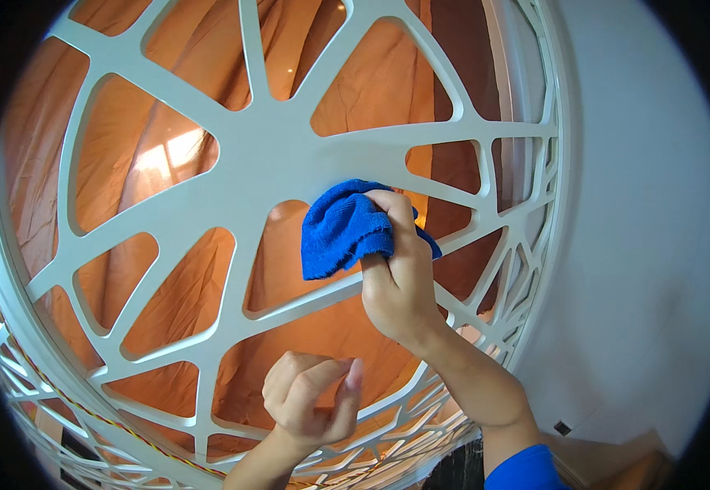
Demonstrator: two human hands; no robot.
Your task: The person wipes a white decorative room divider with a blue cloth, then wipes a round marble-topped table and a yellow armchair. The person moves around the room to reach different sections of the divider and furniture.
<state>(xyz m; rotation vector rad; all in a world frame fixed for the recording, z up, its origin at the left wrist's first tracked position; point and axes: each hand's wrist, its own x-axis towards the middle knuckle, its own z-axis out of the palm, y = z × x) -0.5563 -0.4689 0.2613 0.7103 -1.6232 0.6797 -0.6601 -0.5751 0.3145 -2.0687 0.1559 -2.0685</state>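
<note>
A crumpled blue cloth [345,229], which looks like microfiber, is gripped in my right hand [401,269]. The cloth lies against a white lattice panel [263,147], just below its broad central hub, and partly covers one of the rounded cut-outs. Lower down, my left hand [312,395] is held in front of the panel with nothing in it; its fingers are curled and the thumb tip meets the index finger. Behind the lattice hangs orange draped fabric [367,86], with a bright window reflection over it at the left.
A white wall [636,184] with a small dark fitting [562,427] low on it stands to the right. Along the lower left frame runs a twisted red-and-yellow wire [128,429]. Finer white latticework [391,441] curves around the bottom.
</note>
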